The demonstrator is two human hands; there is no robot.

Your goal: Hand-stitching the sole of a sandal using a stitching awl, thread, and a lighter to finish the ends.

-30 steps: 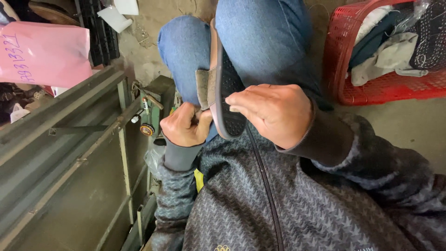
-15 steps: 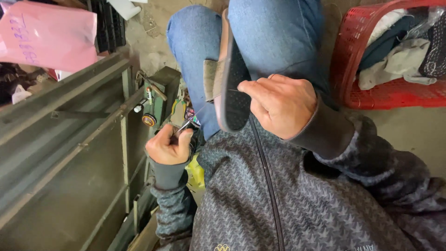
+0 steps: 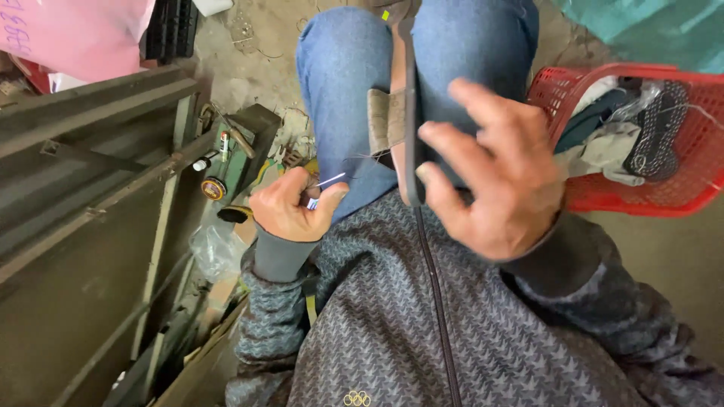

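A sandal (image 3: 403, 113) stands on edge between my knees, its dark sole facing right and a tan strap on its left side. My right hand (image 3: 494, 177) rests against the sole, fingers spread over it, pressing it in place. My left hand (image 3: 290, 207) sits just left of the sandal, near my left thigh, fingers pinched on a thin metal needle (image 3: 330, 181) whose tip points toward the strap. A fine thread seems to run from it to the strap. I wear blue jeans and a grey patterned zip jacket.
A red plastic basket (image 3: 679, 196) holding cloth and shoe parts stands at the right. At the left is a green metal bench (image 3: 90, 188) with small tools and a round tin (image 3: 213, 188) beside it. A pink bag (image 3: 68, 38) lies at the top left.
My left hand pulled down and left away from the sandal, then rose again toward the strap with the needle. My right hand's fingers opened out over the sole. The view moved closer.
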